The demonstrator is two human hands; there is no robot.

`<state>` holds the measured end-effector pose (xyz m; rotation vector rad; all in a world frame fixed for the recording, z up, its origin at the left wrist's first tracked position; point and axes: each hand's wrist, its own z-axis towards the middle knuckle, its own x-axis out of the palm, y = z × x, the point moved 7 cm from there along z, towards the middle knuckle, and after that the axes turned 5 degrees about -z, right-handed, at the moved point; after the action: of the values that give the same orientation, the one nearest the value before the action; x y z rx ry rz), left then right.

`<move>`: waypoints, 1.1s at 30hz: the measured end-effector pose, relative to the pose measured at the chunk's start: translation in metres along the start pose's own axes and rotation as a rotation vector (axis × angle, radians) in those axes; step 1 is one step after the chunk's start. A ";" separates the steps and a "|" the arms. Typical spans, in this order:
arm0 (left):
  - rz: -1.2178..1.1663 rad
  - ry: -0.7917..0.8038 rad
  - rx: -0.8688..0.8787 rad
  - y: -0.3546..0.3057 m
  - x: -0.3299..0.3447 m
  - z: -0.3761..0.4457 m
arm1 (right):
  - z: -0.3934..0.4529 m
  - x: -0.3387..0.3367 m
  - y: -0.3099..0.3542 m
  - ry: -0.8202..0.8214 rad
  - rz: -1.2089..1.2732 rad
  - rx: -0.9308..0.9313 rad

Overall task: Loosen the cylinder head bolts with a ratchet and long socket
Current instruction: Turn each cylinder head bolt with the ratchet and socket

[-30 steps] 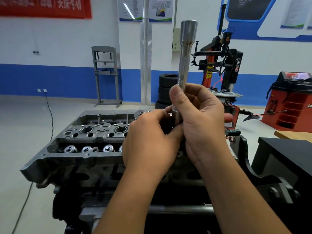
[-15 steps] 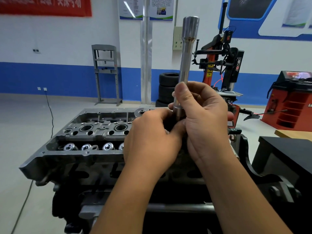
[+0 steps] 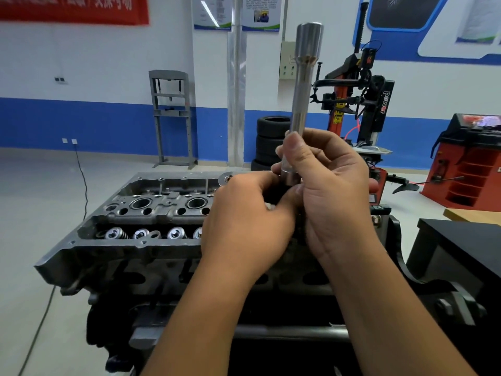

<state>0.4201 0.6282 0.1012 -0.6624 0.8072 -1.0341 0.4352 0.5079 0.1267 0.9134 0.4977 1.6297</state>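
Socket (image 3: 303,85), long, slim, polished steel with a wider far end, stood upright above the cylinder head (image 3: 151,213), right hand (image 3: 329,191) gripping its lower shaft, left hand (image 3: 248,215) curled at its hidden base.

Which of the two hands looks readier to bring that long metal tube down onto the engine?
Probably the right hand: its thumb and fingers wrap the long socket, holding it upright above the cylinder head. The left hand grips something dark at the socket's base, mostly hidden, so it likely only steadies.
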 end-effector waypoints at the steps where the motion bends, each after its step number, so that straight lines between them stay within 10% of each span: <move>1: -0.018 0.029 -0.002 0.000 0.001 0.001 | 0.001 0.001 -0.001 0.014 0.006 0.005; 33: 0.002 -0.050 0.007 0.001 -0.002 -0.002 | -0.001 0.003 0.001 0.011 0.063 0.021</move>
<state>0.4180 0.6306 0.0997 -0.6789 0.7606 -1.0140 0.4339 0.5107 0.1274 0.9441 0.4987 1.6902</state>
